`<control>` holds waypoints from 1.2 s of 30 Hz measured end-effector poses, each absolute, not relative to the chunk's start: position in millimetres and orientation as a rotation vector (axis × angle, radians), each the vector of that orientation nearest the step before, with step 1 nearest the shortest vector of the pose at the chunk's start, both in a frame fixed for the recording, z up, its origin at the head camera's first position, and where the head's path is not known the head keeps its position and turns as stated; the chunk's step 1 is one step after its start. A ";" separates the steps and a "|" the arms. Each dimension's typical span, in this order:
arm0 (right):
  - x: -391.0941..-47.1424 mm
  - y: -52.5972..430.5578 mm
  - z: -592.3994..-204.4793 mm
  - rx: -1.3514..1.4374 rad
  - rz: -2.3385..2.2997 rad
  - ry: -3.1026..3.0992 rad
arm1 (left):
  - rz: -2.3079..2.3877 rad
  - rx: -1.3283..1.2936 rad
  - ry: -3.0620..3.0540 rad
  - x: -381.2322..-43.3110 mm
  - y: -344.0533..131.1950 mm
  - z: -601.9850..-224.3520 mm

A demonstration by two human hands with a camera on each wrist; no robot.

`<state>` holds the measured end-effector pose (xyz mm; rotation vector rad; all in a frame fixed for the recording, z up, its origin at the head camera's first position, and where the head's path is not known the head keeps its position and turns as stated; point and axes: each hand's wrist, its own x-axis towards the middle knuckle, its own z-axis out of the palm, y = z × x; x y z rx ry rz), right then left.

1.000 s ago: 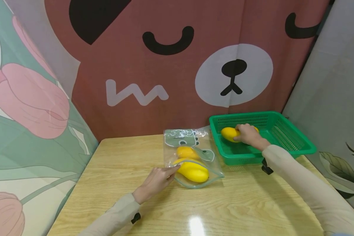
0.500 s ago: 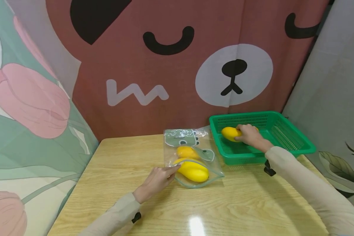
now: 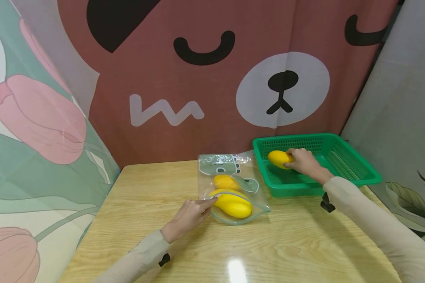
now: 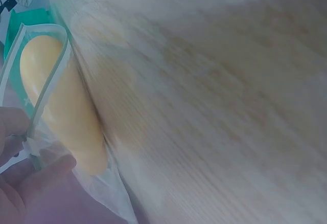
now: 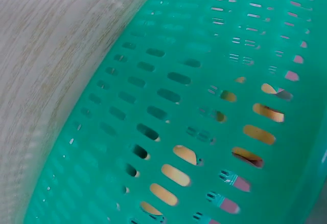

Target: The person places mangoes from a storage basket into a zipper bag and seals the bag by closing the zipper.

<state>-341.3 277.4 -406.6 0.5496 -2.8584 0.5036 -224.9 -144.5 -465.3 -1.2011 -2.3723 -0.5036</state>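
A clear zip bag point(image 3: 207, 182) with a green cartoon print lies on the table, its mouth gaping toward me. Inside it are two yellow mangoes, the nearer mango point(image 3: 233, 205) by the mouth and the farther mango point(image 3: 224, 182) behind. My left hand point(image 3: 189, 218) pinches the bag's left rim; the left wrist view shows the fingertips point(image 4: 64, 165) at that edge. Over in the green basket point(image 3: 290, 190), my right hand point(image 3: 304, 161) grips another mango point(image 3: 279, 158) by its right end. Only the basket's slotted wall point(image 5: 168, 96) shows in the right wrist view, with bits of yellow behind it.
The wooden table point(image 3: 156, 184) meets a brown bear-print curtain point(image 3: 156, 141) at its back edge. A flower-print cloth point(image 3: 56, 177) hangs on the left, a grey one point(image 3: 407, 118) on the right. The basket's raised rim surrounds the right hand's mango.
The mango in the right hand has turned slightly, with its right end now hidden by the hand. The left hand and the bag stay where they were.
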 end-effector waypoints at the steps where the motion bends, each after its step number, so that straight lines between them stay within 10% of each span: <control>1: -340.8 277.2 -406.1 0.548 0.500 -2.856 | -0.504 -1.199 -2.374 -224.9 -144.6 -465.5; 36: -321.9 278.0 -402.0 0.546 0.522 -2.711 | -0.509 -1.199 -2.370 -224.1 -142.9 -463.9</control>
